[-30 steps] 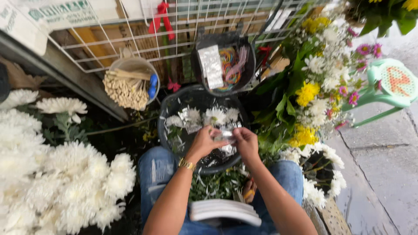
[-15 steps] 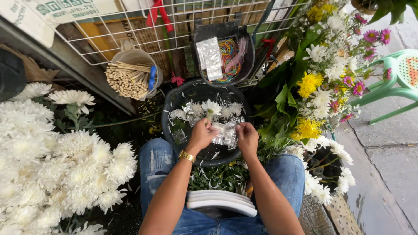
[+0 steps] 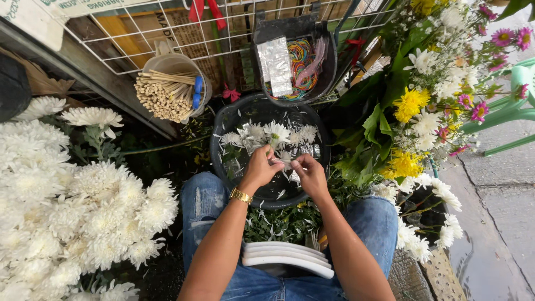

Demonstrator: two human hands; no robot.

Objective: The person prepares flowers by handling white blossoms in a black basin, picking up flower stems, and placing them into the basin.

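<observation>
My left hand [image 3: 261,166] and my right hand [image 3: 308,174] meet over a round black basin [image 3: 224,120] in front of my knees. Together they pinch a small white flower with a foil-wrapped stem [image 3: 283,158]. Inside the basin lie several white flower heads [image 3: 277,131] with foil-wrapped ends. A gold bracelet sits on my left wrist. The fingers hide most of the flower being handled.
A mass of white chrysanthemums [image 3: 72,206] fills the left. Mixed yellow, white and pink flowers [image 3: 423,106] stand at the right. Behind the basin are a tub of wooden sticks [image 3: 167,89], a black bucket with rubber bands and foil [image 3: 292,56], and a wire rack. White plates [image 3: 287,257] rest on my lap.
The view has shifted slightly. My hands stay together over the basin, working the small flower; they have dropped a little lower toward the near rim.
</observation>
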